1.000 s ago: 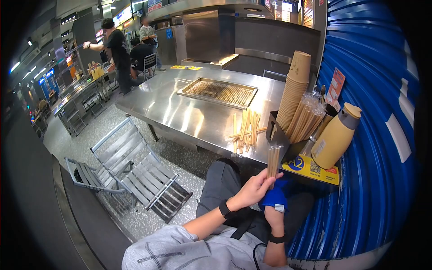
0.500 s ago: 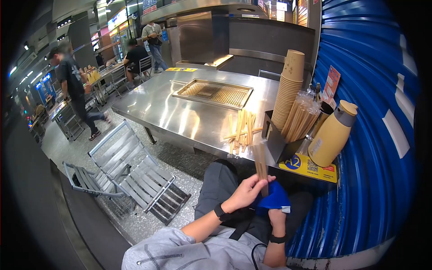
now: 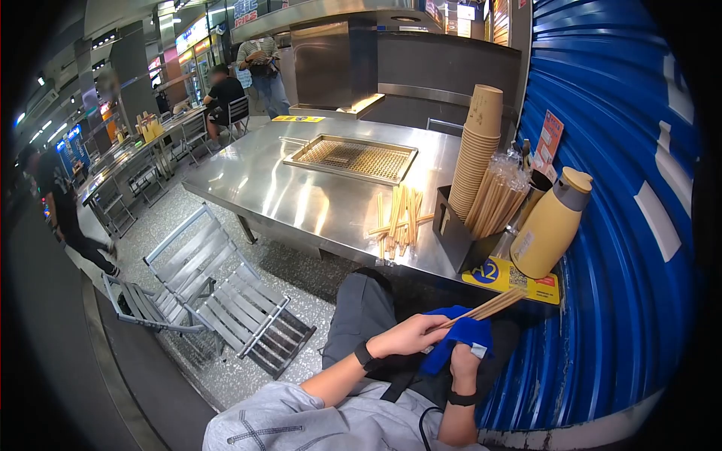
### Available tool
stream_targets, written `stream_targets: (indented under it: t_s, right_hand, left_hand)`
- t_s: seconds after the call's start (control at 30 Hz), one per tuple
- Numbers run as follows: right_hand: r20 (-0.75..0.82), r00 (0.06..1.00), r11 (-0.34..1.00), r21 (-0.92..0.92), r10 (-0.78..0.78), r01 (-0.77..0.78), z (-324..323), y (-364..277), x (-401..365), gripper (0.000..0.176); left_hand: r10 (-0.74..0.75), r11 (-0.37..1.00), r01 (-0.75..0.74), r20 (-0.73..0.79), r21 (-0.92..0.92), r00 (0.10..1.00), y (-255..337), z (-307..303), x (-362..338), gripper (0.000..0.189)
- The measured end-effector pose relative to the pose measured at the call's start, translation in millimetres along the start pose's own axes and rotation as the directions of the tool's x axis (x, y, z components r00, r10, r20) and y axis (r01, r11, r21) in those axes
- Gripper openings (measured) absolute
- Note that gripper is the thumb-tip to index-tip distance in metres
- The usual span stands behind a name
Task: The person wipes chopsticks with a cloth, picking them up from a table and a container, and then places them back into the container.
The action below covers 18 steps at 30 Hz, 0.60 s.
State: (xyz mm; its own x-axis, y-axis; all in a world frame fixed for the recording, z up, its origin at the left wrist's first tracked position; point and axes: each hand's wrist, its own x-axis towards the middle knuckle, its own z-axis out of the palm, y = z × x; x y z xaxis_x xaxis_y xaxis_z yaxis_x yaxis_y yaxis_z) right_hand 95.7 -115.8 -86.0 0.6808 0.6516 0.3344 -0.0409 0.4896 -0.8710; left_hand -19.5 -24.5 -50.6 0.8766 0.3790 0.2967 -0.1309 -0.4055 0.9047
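Over my lap, my left hand [image 3: 412,334] is closed around one end of a few wooden chopsticks [image 3: 498,302]. They slant up to the right, lying almost flat. A blue cloth [image 3: 472,331] with a whitish tag is gripped in my right hand [image 3: 465,362], and it lies against the chopsticks near their held end. Part of the cloth hangs below my left fingers. On the near edge of the table sits a loose pile of chopsticks [image 3: 402,219], some crossing others.
The steel table [image 3: 256,177] has a grill mesh [image 3: 352,156] set into it. At its right stand stacked paper cups [image 3: 476,161], a holder of wrapped chopsticks [image 3: 495,194] and a yellow jug [image 3: 547,229]. A folding chair [image 3: 241,301] is to the left, a blue corrugated wall [image 3: 624,150] right.
The chopsticks have swung from nearly upright to a low slant toward the right. The blue cloth has shifted up against them. A person at the left has walked farther left.
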Motion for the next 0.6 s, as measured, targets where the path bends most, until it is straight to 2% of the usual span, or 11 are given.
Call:
stream_targets:
  t_s: [0.1, 0.17, 0.27, 0.3, 0.33, 0.4, 0.5, 0.6]
  right_hand:
    - [-0.165, 0.984, 0.992, 0.118, 0.064, -0.045, -20, 13, 6, 0.012]
    - [-0.263, 0.961, 0.985, 0.168, 0.083, -0.039, -21, 12, 11, 0.014]
    - [-0.183, 0.981, 0.985, 0.168, 0.069, -0.038, -7, 1, 8, 0.014]
    - [-0.115, 0.983, 0.979, 0.163, 0.143, -0.123, -6, 2, 4, 0.015]
    - [-0.206, 0.971, 0.992, 0.059, 0.122, -0.112, 0, 14, 0, 0.016]
    - [-0.073, 0.994, 0.996, 0.048, 0.076, -0.072, 6, 16, -5, 0.015]
    - [-0.044, 0.997, 0.997, 0.049, 0.069, -0.067, 6, 10, -1, 0.013]
    - [-0.064, 0.996, 0.997, 0.054, 0.066, -0.063, -2, -1, 8, 0.012]
  left_hand:
    - [-0.127, 0.992, 0.126, -0.015, -0.025, 0.992, 1, -1, -4, 0.024]
    - [-0.124, 0.992, 0.123, -0.039, -0.014, 0.992, -8, 0, -6, 0.024]
    - [-0.085, 0.996, 0.087, -0.111, 0.005, 0.99, -5, 1, -4, 0.026]
    - [-0.067, 0.997, 0.07, -0.142, 0.012, 0.988, -3, 2, -3, 0.026]
    - [-0.067, 0.997, 0.072, -0.146, 0.032, 0.987, -3, 4, -2, 0.026]
    - [-0.065, 0.994, 0.077, -0.158, 0.073, 0.985, -5, 5, 0, 0.026]
    - [-0.06, 0.993, 0.073, -0.138, 0.088, 0.989, -3, 5, -1, 0.028]
    - [0.039, 0.988, -0.013, -0.165, 0.157, 0.986, -2, 5, 3, 0.029]
